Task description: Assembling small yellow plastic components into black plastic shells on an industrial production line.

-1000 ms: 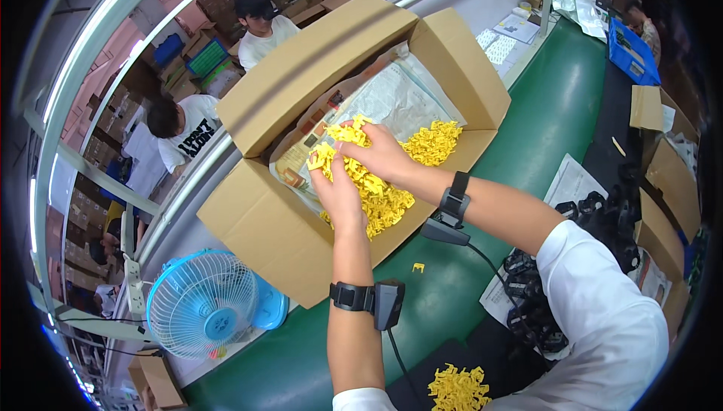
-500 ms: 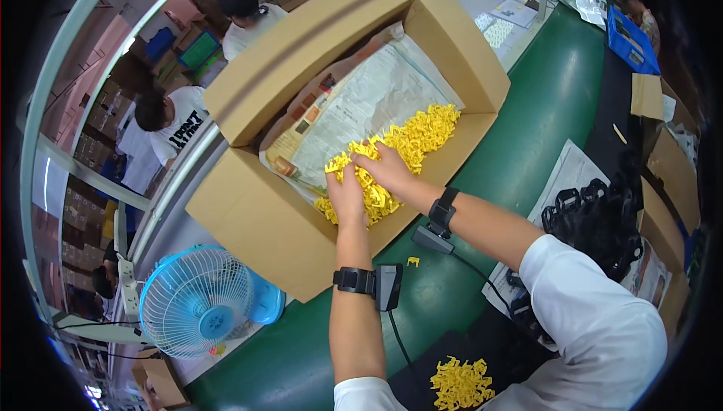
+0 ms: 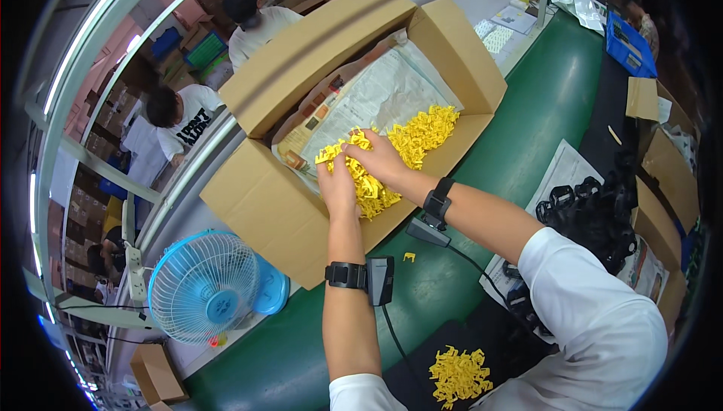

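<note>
Cupped together inside an open cardboard box (image 3: 260, 211), my left hand (image 3: 338, 191) and my right hand (image 3: 379, 161) hold a heap of small yellow plastic clips (image 3: 348, 145) between them. The fingers of both curl around the pieces, and the fingertips are partly buried. Below and to the right, more yellow clips (image 3: 425, 134) lie along the near side of the box. Crumpled newspaper (image 3: 376, 94) lines its far side. How far the heap is raised above the pile, I cannot tell.
A blue fan (image 3: 203, 294) stands left of the box. On the green worktop (image 3: 553, 72) lies one loose clip (image 3: 409, 257). A clip pile (image 3: 459, 375) is near my body, black parts (image 3: 591, 219) at right. Two people (image 3: 184, 113) sit beyond the rail.
Both hands have moved slightly left with the clips, opening a small gap from the right part of the pile. The whole view has shifted a little.
</note>
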`<state>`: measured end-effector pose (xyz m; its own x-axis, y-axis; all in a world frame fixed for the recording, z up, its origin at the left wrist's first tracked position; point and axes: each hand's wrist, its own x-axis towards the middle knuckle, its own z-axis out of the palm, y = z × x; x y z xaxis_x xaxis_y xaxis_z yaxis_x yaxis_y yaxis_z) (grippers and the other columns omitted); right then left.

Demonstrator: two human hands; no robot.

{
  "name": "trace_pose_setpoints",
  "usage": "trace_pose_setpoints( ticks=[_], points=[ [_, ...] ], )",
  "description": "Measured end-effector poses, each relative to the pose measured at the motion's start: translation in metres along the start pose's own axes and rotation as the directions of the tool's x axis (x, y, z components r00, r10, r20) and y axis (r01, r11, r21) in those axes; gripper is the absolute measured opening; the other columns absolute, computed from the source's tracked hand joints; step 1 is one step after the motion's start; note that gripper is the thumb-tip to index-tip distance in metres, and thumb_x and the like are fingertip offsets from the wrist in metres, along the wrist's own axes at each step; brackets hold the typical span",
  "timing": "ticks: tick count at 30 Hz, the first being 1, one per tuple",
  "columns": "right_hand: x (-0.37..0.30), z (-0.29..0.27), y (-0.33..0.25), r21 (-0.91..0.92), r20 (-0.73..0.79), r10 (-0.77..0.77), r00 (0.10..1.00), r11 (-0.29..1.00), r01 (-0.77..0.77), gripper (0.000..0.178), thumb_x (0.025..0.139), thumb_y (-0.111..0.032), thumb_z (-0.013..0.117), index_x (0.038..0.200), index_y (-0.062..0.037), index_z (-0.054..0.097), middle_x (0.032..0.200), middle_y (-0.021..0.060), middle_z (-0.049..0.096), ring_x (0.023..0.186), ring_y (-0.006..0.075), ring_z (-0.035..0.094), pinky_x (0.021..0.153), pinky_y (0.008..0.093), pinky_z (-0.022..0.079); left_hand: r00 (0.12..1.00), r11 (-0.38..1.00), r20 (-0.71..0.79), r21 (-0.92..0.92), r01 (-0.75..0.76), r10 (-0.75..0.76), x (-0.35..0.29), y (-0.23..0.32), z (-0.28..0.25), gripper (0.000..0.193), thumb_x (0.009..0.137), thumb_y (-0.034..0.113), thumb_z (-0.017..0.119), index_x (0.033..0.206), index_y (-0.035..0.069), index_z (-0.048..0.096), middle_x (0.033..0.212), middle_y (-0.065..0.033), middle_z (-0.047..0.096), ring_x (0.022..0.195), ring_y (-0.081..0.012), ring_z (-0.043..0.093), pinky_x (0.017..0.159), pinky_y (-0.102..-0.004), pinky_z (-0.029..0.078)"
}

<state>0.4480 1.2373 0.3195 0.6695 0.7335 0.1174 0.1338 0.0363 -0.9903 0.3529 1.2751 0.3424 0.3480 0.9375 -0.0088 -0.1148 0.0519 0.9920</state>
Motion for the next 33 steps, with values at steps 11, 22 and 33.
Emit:
trace_pose_setpoints(
  ticks=[11,22,33],
  points=[
    [-0.021,-0.009,-0.046,-0.007,0.084,0.038,0.996,0.999,-0.038,0.069,0.082,-0.049,0.066,0.132,-0.0034,0.052,0.124,0.0339,0.048,0.117,0.0432,0.050,0.099,0.0414,0.041,0.995,0.994,0.019,0.038,-0.098,0.097,-0.018,0.031,-0.007,0.034,0.095,0.022,0.053,0.122,0.001,0.052,0.114,-0.0097,0.060,0.101,-0.0186,0.060,0.083,-0.0334,0.050],
    [-0.046,-0.011,-0.069,0.006,-0.007,-0.031,1.000,1.000,0.031,0.051,0.086,-0.035,0.067,0.118,0.0041,0.057,0.111,0.0234,0.062,0.103,0.0280,0.060,0.087,0.0364,0.047,1.000,0.999,0.020,-0.044,-0.014,0.015,-0.052,0.063,-0.007,0.036,0.094,0.018,0.053,0.125,0.000,0.052,0.119,-0.0124,0.059,0.108,-0.0210,0.056,0.090,-0.0341,0.046],
    [-0.113,-0.025,-0.122,0.020,0.066,-0.025,0.997,1.000,0.024,0.072,0.081,-0.049,0.067,0.135,-0.0047,0.050,0.125,0.0303,0.048,0.116,0.0404,0.051,0.098,0.0403,0.043,0.993,0.994,0.055,-0.028,-0.103,0.104,-0.124,0.108,-0.022,0.036,0.095,0.026,0.051,0.124,0.004,0.051,0.114,-0.0106,0.060,0.099,-0.0193,0.060,0.080,-0.0334,0.051]
  ],
)
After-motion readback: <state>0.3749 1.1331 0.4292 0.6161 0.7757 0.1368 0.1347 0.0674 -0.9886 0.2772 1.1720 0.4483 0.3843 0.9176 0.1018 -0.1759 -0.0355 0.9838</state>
